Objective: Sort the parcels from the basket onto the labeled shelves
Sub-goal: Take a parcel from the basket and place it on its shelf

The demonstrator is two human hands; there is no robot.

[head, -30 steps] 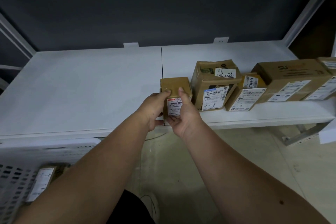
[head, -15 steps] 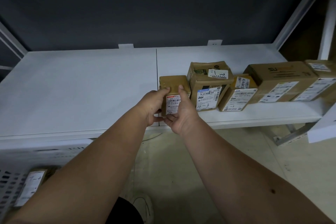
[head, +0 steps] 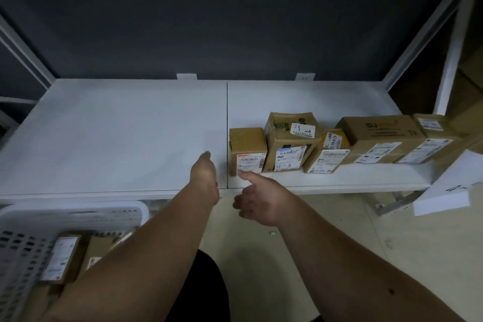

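Note:
A small brown parcel [head: 247,150] with a white label stands on the white shelf [head: 130,138], at the left end of a row of several cardboard parcels [head: 291,144]. My left hand [head: 204,178] hovers just left of it, fingers relaxed, holding nothing. My right hand [head: 257,198] is just below and in front of it, thumb pointing up near the label, holding nothing. The white basket [head: 78,213] at lower left holds more parcels [head: 62,256], partly hidden by my left arm.
Larger boxes [head: 379,138] fill the shelf's right part. A white label sign [head: 449,191] sticks out at the right edge. White shelf posts [head: 449,60] rise on the right. The floor [head: 313,243] lies below the shelf.
Both hands let go of the small parcel, which now stands on the shelf beside the row, and drew back toward me.

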